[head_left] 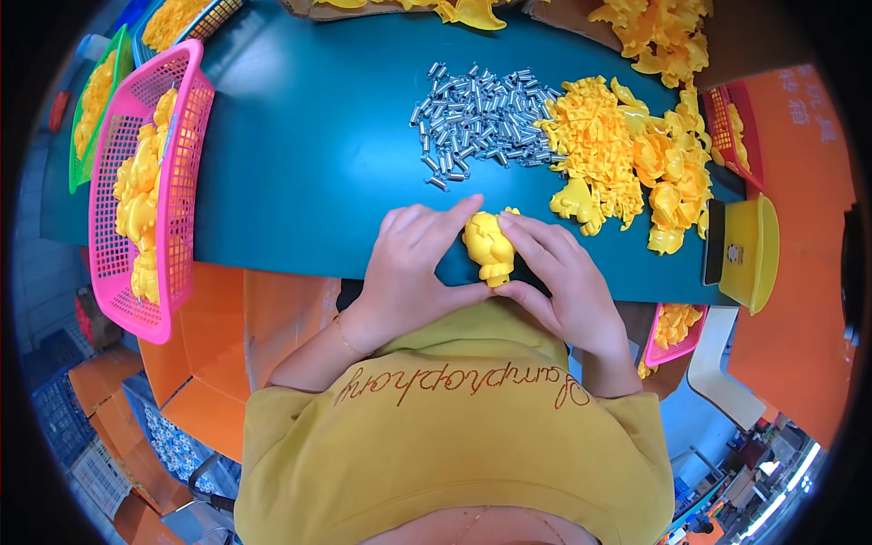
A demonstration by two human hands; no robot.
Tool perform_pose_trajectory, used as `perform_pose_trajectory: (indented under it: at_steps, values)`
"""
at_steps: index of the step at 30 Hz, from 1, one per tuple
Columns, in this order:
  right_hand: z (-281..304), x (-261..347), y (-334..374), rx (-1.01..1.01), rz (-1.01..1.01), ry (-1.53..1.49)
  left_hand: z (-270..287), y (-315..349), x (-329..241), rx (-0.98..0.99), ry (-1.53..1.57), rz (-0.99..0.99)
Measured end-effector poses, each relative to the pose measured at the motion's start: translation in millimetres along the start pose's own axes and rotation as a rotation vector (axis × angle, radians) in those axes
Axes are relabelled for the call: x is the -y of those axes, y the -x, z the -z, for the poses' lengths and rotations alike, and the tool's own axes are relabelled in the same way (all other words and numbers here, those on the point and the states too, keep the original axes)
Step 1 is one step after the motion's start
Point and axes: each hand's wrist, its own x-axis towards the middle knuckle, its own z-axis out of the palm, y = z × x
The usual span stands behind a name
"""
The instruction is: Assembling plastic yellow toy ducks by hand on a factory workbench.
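A small yellow plastic figure (489,243), rounded on top with a narrower neck below, is held upright between my hands at the near edge of the table. My left hand (409,250) curves round its left side, index finger by the top and thumb by the base. From the right, my right hand (565,277) pinches it, fingertips at the upper side and thumb under the base. Beyond the hands lies a heap of small silver metal pieces (481,118) that look like springs. Beside it are piles of small yellow plastic parts (595,150) and larger curved yellow shells (668,173).
On the left, a pink basket (186,173) of yellow pieces overhangs the blue-green table (272,154), with a green basket (118,73) behind it. A yellow tub (758,254) is at the right edge. Cardboard with more yellow shells (658,36) borders the far side.
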Motion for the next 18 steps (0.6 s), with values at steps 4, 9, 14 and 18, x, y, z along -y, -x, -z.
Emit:
perform_pose_trajectory:
  at_steps: [4, 9, 14, 18]
  values:
    - [4.2, -0.1, 0.2, 0.029, 0.012, 0.057, 0.4, 0.3, 1.0, 0.006, 0.012, -0.018]
    - [1.8, 4.2, -2.1, 0.042, 0.010, 0.109, -1.1, -0.6, 2.5, -0.029, 0.012, -0.059]
    - [10.5, 7.7, -5.2, 0.074, -0.018, 0.155, -0.2, -0.3, 2.7, -0.010, 0.026, -0.045]
    - [10.0, 2.9, -5.9, 0.066, 0.020, 0.116, 1.6, -1.4, 0.8, -0.005, 0.030, -0.028]
